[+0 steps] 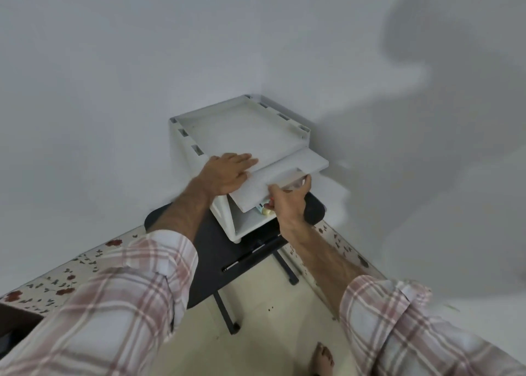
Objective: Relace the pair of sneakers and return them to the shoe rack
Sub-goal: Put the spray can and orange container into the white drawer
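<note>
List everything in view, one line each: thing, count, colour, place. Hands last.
Cabinet: one, white, in the wall corner, standing on the black table.
Door flap: one, white, swung up at the cabinet front.
Items inside cabinet: small, partly hidden, count unclear.
Table: one, black, under the cabinet.
Floor: cream tile, flower-patterned border.
Bare foot: one, bottom edge.
Left hand: flat on the cabinet top.
Right hand: gripping the door flap.

Cabinet contents — mostly hidden, blurred
</note>
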